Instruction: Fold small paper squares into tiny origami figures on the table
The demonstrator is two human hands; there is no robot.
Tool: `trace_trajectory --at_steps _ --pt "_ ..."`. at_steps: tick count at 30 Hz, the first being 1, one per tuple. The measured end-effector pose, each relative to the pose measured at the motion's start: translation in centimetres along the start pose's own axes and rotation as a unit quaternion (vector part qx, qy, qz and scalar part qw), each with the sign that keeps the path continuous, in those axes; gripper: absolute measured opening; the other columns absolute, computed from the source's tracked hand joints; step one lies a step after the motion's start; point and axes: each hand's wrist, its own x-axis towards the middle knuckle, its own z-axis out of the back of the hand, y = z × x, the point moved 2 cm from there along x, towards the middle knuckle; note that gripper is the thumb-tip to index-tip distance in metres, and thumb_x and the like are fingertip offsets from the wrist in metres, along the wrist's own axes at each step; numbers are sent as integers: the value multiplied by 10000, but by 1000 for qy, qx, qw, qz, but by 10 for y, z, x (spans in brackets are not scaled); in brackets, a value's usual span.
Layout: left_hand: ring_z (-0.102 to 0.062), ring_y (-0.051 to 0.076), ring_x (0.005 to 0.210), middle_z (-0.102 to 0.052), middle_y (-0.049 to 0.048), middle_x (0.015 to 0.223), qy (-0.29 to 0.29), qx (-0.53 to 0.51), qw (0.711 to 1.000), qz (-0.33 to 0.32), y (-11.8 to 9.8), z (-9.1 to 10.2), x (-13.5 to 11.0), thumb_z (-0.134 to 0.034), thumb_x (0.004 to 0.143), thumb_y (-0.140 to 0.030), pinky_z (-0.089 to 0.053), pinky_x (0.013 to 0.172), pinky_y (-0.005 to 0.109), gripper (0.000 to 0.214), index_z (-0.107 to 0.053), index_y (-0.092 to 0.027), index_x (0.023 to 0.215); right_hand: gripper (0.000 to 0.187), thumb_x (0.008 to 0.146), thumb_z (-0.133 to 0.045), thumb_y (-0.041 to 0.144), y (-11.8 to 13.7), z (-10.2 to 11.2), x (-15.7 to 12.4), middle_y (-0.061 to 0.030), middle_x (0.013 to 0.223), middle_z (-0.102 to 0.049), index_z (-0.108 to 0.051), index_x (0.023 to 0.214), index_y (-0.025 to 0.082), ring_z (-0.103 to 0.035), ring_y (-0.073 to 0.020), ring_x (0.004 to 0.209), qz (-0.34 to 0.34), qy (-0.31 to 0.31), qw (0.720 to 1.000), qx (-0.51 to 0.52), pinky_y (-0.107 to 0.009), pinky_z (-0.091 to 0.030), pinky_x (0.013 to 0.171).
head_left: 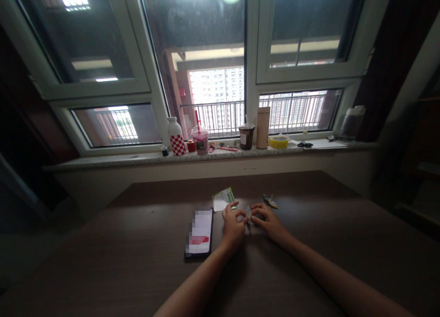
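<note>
Between my two hands, just above the dark table (151,280), is a small light-coloured piece of folded paper (248,211). My left hand (234,224) pinches its left side with thumb and forefinger, the other fingers raised. On its right side my right hand (267,220) is closed with the fingertips against the paper. Beyond my right hand lies a second small folded piece of patterned paper (270,201). Green-and-white paper sheets (223,199) lie flat behind my left hand, partly covered by its fingers. A phone (200,232) with a lit, blurred screen is left of my left hand.
Past the table's far edge runs a stone windowsill (144,160). On it stand a checkered bottle (177,138), a pink drink cup (200,140), a dark drink cup (246,137), a tan flask (263,128), yellow tape (278,142) and black scissors (305,144).
</note>
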Motion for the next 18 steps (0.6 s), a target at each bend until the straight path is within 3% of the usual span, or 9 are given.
trace_trajectory --at_steps 6,13,18 --pt "-429 272 1215 -546 76 1200 -13 0 1000 -6 -2 1 0 -670 683 -59 -309 1095 433 144 -677 -200 654 316 783 -628 529 -2 0 0 -90 1116 -567 -697 800 222 -507 -268 1146 -4 18 1000 5 -434 -340 1050" --pt "-453 279 1200 -544 84 1168 -45 -14 999 -14 -3 3 -2 -697 747 -217 -311 1090 456 21 -717 -218 750 392 742 -653 596 -3 2 3 -78 954 -613 -689 734 205 -585 -247 989 -10 -48 998 35 -406 -423 964" --pt "-449 283 1217 -535 81 1187 -47 -8 999 -12 -1 3 -2 -695 753 -252 -311 1092 444 46 -721 -215 742 419 719 -664 623 1 3 2 -71 927 -629 -690 706 205 -599 -241 970 -14 -63 997 40 -390 -436 946"
